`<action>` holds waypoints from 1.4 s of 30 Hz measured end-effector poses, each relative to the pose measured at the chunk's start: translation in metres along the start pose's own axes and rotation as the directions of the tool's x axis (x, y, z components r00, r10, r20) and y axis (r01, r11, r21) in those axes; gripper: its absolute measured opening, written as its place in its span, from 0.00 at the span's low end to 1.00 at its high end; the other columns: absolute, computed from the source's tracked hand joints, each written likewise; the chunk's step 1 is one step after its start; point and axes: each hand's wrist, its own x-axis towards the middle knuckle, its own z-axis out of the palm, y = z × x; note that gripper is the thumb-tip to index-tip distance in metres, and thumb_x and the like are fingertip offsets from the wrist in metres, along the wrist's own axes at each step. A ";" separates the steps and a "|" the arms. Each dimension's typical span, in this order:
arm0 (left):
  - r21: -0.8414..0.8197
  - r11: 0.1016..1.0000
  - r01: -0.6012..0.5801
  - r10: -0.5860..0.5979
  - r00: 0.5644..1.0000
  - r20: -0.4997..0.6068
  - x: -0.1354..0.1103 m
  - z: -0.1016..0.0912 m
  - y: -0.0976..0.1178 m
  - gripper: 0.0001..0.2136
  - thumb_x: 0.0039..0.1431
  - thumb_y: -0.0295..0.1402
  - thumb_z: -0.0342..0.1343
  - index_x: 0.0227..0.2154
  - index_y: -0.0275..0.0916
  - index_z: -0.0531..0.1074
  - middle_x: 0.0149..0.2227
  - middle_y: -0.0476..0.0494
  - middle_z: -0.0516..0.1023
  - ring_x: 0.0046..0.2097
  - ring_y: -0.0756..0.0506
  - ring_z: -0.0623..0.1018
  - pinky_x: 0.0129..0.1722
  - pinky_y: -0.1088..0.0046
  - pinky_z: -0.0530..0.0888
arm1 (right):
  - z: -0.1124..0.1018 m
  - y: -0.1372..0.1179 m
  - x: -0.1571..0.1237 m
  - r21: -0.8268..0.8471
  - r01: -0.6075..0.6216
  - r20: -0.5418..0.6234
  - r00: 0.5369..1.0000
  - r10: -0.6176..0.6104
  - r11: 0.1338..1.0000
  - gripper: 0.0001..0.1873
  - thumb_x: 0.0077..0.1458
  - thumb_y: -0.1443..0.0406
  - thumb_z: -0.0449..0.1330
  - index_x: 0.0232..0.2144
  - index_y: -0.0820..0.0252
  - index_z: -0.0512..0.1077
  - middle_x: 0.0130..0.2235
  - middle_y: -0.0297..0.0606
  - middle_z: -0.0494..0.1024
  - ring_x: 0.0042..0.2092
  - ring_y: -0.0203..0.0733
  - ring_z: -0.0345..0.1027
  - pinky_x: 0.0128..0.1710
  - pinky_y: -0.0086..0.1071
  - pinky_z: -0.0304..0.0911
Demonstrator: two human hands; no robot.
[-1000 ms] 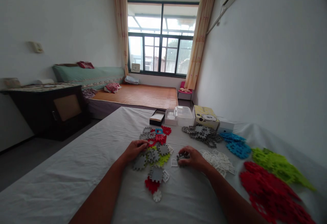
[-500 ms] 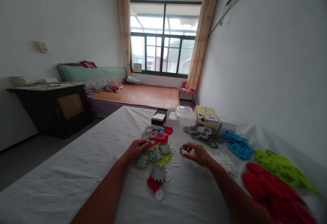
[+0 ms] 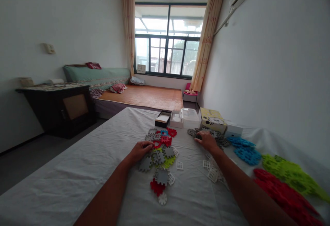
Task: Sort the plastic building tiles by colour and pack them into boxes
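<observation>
My left hand [image 3: 141,149] is closed in a pinch beside the left edge of a spread of plastic interlocking pieces; anything in its fingertips is too small to make out. Close to it are red pieces [image 3: 167,140], a grey toothed square [image 3: 145,164] and yellow-green pieces [image 3: 169,162]. My right hand [image 3: 208,141] reaches onto a pile of grey interlocking pieces [image 3: 220,138], fingers curled down. Its fingertips blend into the pile, so their grip is unclear. Toward me lie another grey square [image 3: 162,177], a red piece [image 3: 156,187] and a white round piece [image 3: 162,199].
White window-shaped pieces [image 3: 212,175] lie under my right forearm. Blue [image 3: 246,152], yellow-green [image 3: 291,172] and red [image 3: 281,195] piles line the right side. A black box [image 3: 163,119], a clear plastic container [image 3: 190,117] and a yellow box [image 3: 212,119] stand at the back.
My right hand, which held a small grey piece above the cloth, has moved away from me and rightward onto the grey pile. My left hand stays by the spread; the view has shifted slightly.
</observation>
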 end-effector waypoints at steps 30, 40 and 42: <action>-0.012 1.000 0.012 -0.012 1.000 0.008 -0.002 0.002 0.008 0.17 0.48 0.43 0.56 0.34 0.34 0.77 0.29 0.45 0.78 0.30 0.48 0.74 0.32 0.74 0.69 | -0.025 -0.022 -0.011 0.043 0.002 -0.088 0.996 0.002 0.999 0.18 0.57 0.58 0.51 0.44 0.61 0.71 0.50 0.48 0.71 0.52 0.50 0.60 0.52 0.43 0.54; -0.017 1.000 -0.014 0.014 1.000 0.001 -0.003 0.002 0.008 0.17 0.49 0.43 0.57 0.34 0.33 0.77 0.31 0.44 0.78 0.32 0.47 0.74 0.33 0.74 0.69 | 0.008 -0.148 -0.060 0.338 0.311 0.125 0.921 -0.370 0.888 0.24 0.52 0.59 0.56 0.53 0.39 0.63 0.52 0.26 0.70 0.54 0.43 0.62 0.53 0.36 0.60; 0.006 1.000 -0.020 0.020 1.000 0.005 -0.004 0.002 0.010 0.17 0.49 0.43 0.56 0.34 0.33 0.77 0.31 0.44 0.78 0.32 0.47 0.74 0.33 0.74 0.69 | 0.010 -0.148 -0.061 0.342 0.290 0.111 0.932 -0.345 0.894 0.22 0.51 0.58 0.56 0.51 0.36 0.65 0.50 0.26 0.72 0.52 0.44 0.63 0.51 0.37 0.61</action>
